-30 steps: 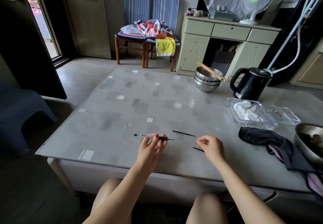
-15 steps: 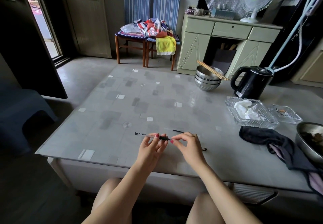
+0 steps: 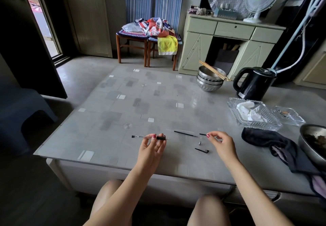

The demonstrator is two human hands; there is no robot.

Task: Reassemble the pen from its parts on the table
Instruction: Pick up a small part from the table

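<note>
My left hand (image 3: pixel 152 148) pinches the clear pen barrel (image 3: pixel 139 136) by its black rubber grip, holding it level just above the table near the front edge. My right hand (image 3: pixel 221 143) is off to the right, thumb and forefinger closed on a small black part (image 3: pixel 202 134). Between the hands the thin black refill (image 3: pixel 185 134) lies on the glass. A small metal tip cone (image 3: pixel 200 143) and a black clip piece (image 3: pixel 202 150) lie just in front of it.
A black cloth (image 3: pixel 268 142) lies to the right, beside a metal bowl (image 3: pixel 313 143). Two glass trays (image 3: pixel 254 115), a black kettle (image 3: pixel 254 84) and stacked steel bowls (image 3: pixel 210 81) with chopsticks stand at the back right. Table front edge (image 3: pixel 123 162) runs near my knees.
My right hand has drawn away from the barrel to the right, now pinching a small black part. The tip cone and clip lie uncovered. My left hand stays put with the barrel.
</note>
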